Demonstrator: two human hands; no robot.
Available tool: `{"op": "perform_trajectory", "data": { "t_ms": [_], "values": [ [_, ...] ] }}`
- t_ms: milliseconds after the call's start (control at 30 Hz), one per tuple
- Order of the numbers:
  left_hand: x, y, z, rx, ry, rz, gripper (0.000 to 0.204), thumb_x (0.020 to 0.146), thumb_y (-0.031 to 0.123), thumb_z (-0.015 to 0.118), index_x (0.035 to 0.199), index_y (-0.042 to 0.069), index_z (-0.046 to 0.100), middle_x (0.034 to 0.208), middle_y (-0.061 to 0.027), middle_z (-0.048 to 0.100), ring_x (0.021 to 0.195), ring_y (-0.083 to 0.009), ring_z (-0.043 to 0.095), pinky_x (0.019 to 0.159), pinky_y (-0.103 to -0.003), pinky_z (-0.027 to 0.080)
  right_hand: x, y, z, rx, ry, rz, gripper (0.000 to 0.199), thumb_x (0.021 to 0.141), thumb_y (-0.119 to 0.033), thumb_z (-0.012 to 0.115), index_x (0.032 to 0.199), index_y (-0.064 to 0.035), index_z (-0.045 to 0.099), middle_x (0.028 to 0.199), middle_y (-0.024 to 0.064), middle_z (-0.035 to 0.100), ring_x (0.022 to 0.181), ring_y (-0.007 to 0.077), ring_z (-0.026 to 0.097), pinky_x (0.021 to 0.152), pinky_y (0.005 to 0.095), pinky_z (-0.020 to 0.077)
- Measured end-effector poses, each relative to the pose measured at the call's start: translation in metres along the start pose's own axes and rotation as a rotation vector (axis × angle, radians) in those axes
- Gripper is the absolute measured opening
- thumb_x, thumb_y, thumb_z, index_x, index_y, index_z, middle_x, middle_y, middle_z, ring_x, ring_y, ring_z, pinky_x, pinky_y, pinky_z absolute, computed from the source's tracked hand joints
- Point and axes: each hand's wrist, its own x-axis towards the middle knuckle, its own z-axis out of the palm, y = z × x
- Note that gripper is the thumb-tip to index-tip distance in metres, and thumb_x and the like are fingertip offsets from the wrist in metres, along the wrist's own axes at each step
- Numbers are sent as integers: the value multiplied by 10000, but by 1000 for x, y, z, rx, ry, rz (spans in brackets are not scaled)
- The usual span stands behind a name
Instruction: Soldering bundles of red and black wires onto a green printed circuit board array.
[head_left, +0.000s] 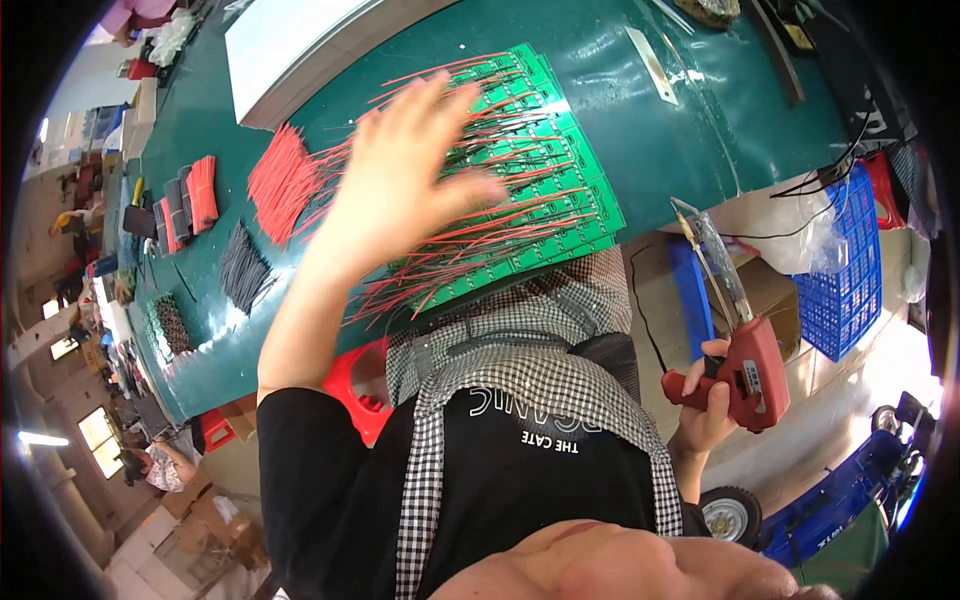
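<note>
My left hand [400, 165], slightly blurred, is over the green circuit boards [572, 135], its fingers spread and nothing visible in its grasp. Long red wires [535, 178] and some dark ones lie in rows across these boards, sticking out past their left side. Whether my palm touches the wires cannot be made out. Off the table's edge at the right, my right hand [705, 420] is wrapped round the handle of a red soldering gun [757, 385]. Its long metal tip points up toward the table.
Left of the boards lie a pile of red wires [282, 185], black wires [243, 268] and tied bundles [202, 193]. A white box [300, 50] stands at the back. A blue crate [842, 275] and cables are at the right; a red stool [358, 390] is below the table.
</note>
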Motion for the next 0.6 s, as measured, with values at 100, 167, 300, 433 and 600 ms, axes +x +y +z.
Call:
{"op": "perform_trajectory", "data": {
  "t_ms": [100, 167, 300, 433, 600],
  "values": [
    [25, -36, -16, -49, 203, -120, 601, 868, 462, 590, 1230, -18, 561, 1246, -198, 568, 1179, -343, 519, 988, -407, 402, -1, -1, 1, -7, -7, -61, 499, 918, -222, 554, 1288, 61, 374, 1089, 227, 554, 577, 150, 500, 523, 232, 426],
    [34, -57, -12, -288, -42, -214, 546, 828, 398, 652, 1197, -1, 589, 1145, -193, 619, 1079, -334, 580, 931, -395, 448, -1, 0, 2, 45, 35, -45, 483, 920, -214, 541, 1282, 61, 378, 1086, 220, 555, 587, 148, 508, 542, 229, 429],
    [46, -55, -2, -242, -103, -153, 445, 741, 180, 723, 1137, 4, 623, 1087, -156, 649, 1014, -293, 620, 896, -358, 479, -6, 1, 2, 21, 46, -83, 462, 922, -190, 531, 1281, 59, 379, 1085, 213, 555, 599, 146, 516, 552, 229, 433],
    [50, -74, 7, -319, -61, -111, 410, 729, 182, 741, 1085, 11, 634, 1055, -157, 648, 1009, -282, 613, 885, -351, 473, -6, 1, 6, 25, 96, -79, 441, 930, -174, 525, 1275, 60, 383, 1092, 201, 558, 609, 139, 521, 546, 237, 439],
    [52, -74, -17, -654, -135, -105, 451, 737, 179, 759, 1114, 6, 582, 998, -138, 656, 925, -189, 605, 832, -317, 467, -5, -1, 0, 0, 74, -138, 429, 935, -175, 525, 1271, 52, 387, 1097, 197, 558, 611, 131, 521, 520, 227, 433]
  ]
}}
